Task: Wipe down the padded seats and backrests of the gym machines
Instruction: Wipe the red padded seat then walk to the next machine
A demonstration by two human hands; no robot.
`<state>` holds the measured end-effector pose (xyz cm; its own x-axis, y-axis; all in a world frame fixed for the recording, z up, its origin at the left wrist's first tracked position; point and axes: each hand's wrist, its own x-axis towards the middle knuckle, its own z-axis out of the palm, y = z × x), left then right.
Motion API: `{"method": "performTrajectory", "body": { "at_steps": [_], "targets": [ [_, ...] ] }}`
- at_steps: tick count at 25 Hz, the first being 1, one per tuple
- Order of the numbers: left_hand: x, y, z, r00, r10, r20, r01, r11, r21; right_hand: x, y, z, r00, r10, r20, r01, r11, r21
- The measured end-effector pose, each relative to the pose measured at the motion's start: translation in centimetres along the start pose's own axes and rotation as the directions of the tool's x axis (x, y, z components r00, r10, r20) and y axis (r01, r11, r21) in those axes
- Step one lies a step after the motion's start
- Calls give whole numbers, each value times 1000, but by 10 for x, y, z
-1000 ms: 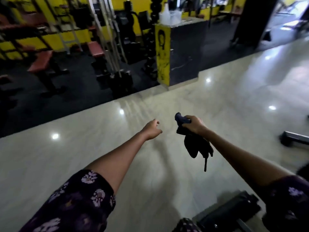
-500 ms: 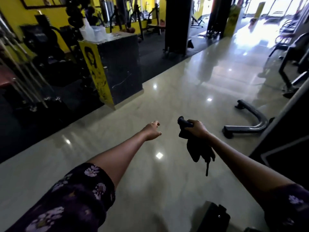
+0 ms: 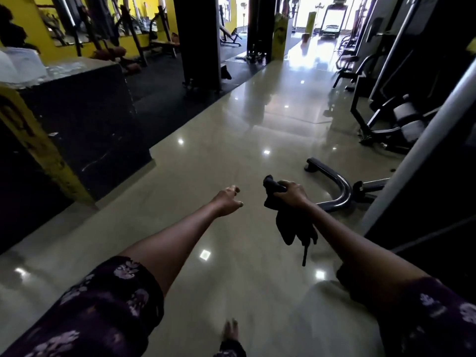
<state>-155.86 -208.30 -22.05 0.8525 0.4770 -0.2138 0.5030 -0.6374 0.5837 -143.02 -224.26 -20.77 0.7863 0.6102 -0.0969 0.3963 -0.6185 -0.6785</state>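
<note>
My right hand [image 3: 292, 193] grips a dark cloth [image 3: 293, 226] that hangs limp below the fist, out in front of me over the shiny floor. My left hand [image 3: 228, 200] is stretched forward beside it, fingers loosely curled, holding nothing. A gym machine with grey roller pads [image 3: 405, 117] stands to the right, well beyond both hands. A second machine's frame [image 3: 422, 150] rises close on my right.
A curved black metal floor foot [image 3: 337, 186] lies just past my right hand. A black and yellow counter [image 3: 85, 124] stands at left. A black pillar [image 3: 198, 39] is ahead, with benches and racks behind it. My bare foot [image 3: 230, 331] shows at the bottom.
The view has swung right along the aisle: the counter slid left and the right-hand machines came into sight. Both hands keep their pose, the cloth still in my right hand.
</note>
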Motion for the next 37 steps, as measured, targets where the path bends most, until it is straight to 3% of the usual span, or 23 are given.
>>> {"method": "performTrajectory", "body": {
  "at_steps": [7,14,24,37],
  "targets": [
    [196,61,-38,991,119,59,-118,993,-14,162,10,-52,994,91,-68,-92,996,1],
    [376,118,-26,962,215,168,-230,970,75,323,65,-109,985,126,-119,-127,992,2],
    [634,208,-44,965,226,132,-242,963,121,566,115,-208,976,150,-161,-140,988,69],
    [963,271,-56,908,318,272,-374,908,186,861,167,-276,940,264,-217,-261,964,42]
  ]
}}
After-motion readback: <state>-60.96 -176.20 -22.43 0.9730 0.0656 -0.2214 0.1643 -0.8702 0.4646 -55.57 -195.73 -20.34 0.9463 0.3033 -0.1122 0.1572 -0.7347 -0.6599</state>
